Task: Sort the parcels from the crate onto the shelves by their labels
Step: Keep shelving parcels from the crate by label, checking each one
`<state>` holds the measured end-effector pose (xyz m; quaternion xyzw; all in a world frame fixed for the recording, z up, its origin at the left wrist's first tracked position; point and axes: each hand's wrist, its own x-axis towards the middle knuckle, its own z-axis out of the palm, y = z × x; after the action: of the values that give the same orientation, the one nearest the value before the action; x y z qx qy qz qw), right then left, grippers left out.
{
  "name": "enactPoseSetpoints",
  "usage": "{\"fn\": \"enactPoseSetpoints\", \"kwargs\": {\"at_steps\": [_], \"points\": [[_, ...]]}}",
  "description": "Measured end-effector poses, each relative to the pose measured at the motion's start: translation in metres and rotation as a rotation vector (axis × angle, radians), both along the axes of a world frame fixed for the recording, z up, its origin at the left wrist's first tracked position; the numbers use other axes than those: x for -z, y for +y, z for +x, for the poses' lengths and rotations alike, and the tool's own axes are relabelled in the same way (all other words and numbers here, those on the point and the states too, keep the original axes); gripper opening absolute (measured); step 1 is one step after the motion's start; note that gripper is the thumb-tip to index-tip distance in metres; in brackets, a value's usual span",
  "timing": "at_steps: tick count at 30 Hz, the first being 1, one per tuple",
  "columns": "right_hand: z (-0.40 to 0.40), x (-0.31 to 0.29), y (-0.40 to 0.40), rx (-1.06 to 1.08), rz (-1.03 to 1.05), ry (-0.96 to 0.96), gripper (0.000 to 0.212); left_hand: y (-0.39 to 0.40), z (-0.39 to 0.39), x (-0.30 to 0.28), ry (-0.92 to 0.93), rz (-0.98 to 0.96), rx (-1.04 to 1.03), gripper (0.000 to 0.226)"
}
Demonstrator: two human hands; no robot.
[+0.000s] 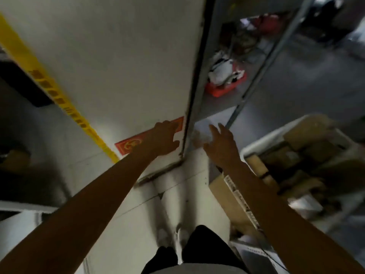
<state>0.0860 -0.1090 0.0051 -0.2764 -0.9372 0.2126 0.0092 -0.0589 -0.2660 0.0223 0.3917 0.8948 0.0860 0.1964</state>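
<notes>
Cardboard parcels [292, 155] sit heaped in the white crate [256, 144], just right of the grey shelf upright [194, 107]. Your right hand [221, 143] reaches beside that upright, fingers spread and holding nothing, probably between parcels. Your left hand [164, 138] lies left of the upright near the red sign [128, 145], loosely curled, empty, seemingly for balance.

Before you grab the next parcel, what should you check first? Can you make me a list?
1. Left hand free: ok, holds nothing.
2. Right hand free: ok, fingers spread, empty.
3. Crate has parcels: ok, brown boxes inside.
4. Crate in reach: ok, beside the right arm.
5. Labels readable: cannot tell, too blurred.
6. Shelf space: ok, bare part near the red basket.
</notes>
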Motion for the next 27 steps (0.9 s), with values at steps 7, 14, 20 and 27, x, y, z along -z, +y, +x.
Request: {"fn": "enactPoseSetpoints", "kwargs": {"at_steps": [7,14,20,27], "points": [[0.096,0.016,0.074,0.393,-0.004,-0.107,0.065,0.144,0.037,0.015,0.103,0.025,0.467,0.050],[0.161,0.029,0.145,0.674,-0.158,-0.150,0.072,0.272,0.087,0.031,-0.015,0.023,0.670,0.054],[0.188,0.030,0.231,0.833,-0.214,-0.110,0.073,0.374,0.111,0.024,0.024,0.008,0.782,0.066],[0.192,0.012,0.308,0.879,-0.195,-0.032,0.076,0.465,0.118,0.012,0.062,0.062,0.803,0.066]]}}
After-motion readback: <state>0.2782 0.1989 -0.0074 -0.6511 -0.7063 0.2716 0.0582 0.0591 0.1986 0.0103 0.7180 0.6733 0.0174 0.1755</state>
